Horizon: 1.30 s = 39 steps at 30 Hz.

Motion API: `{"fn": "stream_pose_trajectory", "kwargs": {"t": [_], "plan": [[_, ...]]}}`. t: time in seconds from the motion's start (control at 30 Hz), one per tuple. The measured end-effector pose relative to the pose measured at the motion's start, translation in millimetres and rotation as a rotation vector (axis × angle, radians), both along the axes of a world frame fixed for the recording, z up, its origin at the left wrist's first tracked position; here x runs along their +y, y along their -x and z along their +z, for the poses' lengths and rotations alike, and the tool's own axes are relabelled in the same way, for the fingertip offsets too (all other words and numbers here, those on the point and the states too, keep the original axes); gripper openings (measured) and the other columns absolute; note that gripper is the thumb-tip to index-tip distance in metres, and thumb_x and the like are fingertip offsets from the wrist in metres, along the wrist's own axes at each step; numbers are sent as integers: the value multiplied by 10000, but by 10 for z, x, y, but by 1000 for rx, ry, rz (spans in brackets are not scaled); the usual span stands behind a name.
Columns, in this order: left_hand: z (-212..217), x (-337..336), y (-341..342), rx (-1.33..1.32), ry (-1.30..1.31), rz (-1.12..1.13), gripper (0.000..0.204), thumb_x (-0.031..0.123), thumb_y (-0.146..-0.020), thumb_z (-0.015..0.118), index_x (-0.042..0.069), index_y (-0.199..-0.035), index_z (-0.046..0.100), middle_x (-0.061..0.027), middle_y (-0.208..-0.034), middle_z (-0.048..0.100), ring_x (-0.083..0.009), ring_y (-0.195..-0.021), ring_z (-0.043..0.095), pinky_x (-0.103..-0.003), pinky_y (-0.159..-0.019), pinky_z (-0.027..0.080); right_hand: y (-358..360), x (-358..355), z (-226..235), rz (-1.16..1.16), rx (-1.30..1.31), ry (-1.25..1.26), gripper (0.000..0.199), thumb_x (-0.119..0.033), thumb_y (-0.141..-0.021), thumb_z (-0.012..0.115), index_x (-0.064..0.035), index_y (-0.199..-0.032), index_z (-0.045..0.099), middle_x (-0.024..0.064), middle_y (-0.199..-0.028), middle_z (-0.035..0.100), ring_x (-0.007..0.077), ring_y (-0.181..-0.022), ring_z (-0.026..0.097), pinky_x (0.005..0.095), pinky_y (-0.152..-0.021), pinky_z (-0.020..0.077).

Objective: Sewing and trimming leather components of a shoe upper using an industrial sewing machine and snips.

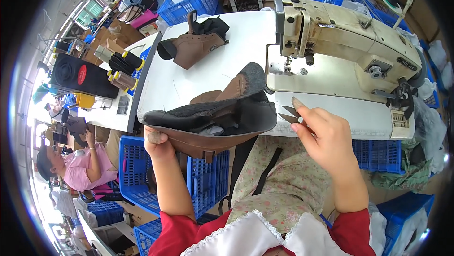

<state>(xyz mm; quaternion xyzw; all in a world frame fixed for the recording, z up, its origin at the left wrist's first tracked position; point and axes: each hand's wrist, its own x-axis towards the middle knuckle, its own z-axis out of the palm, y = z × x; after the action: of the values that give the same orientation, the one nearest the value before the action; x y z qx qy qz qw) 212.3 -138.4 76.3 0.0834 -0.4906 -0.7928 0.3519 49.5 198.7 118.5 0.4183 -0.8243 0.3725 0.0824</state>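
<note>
A brown shoe upper [215,141] with a dark lining hangs over the table's front edge, its opening turned up toward me. My left hand [158,143] grips it at its left end, thumb on the outside; the fingers behind are partly hidden. Between the thumb and fingers of my right hand [324,133] is a pair of thread snips [288,115], its two pointed blades spread apart. The blades point left, a short way from the upper's right end. Finger covers sit on my left thumb and one right finger.
A cream sewing machine [345,33] stands at the right on the white table [250,33]. Another brown upper [198,48] lies at the back. Thread cones [125,62] stand left. Blue crates [137,166] flank the table. A person in pink [90,168] sits at the left.
</note>
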Motion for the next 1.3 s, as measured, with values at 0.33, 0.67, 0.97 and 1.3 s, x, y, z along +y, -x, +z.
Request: {"fn": "stream_pose_trajectory", "kwargs": {"t": [0.33,0.67,0.97,1.3], "plan": [[49,-4,-78,26,150,-123,550,66,-471,655,-27,-1012,620,-167,-961,682,-347,-899,669,-436,-897,528,-3,-91,115,18,340,-274,386,-106,-792,672,-34,-1170,648,47,-695,502,205,-613,573,346,-520,455],[52,-13,-126,19,187,-167,553,65,-476,715,-60,-1007,628,-176,-961,683,-344,-900,670,-435,-881,526,-6,-101,140,84,355,-339,376,-78,-770,641,-56,-1144,670,44,-663,513,207,-615,586,345,-526,467],[169,137,-100,-10,123,-18,479,81,-448,697,-89,-896,699,-199,-895,719,-297,-807,700,-349,-828,537,-37,-65,103,-3,-11,-54,352,-135,-799,712,-81,-1145,677,81,-679,551,246,-566,566,362,-533,443],[30,4,-193,90,150,-149,537,70,-446,657,-67,-964,635,-201,-977,692,-348,-897,668,-400,-892,514,-42,-107,31,-10,-123,-14,307,-147,-806,719,-82,-1105,695,103,-674,581,253,-550,568,352,-535,442]]}}
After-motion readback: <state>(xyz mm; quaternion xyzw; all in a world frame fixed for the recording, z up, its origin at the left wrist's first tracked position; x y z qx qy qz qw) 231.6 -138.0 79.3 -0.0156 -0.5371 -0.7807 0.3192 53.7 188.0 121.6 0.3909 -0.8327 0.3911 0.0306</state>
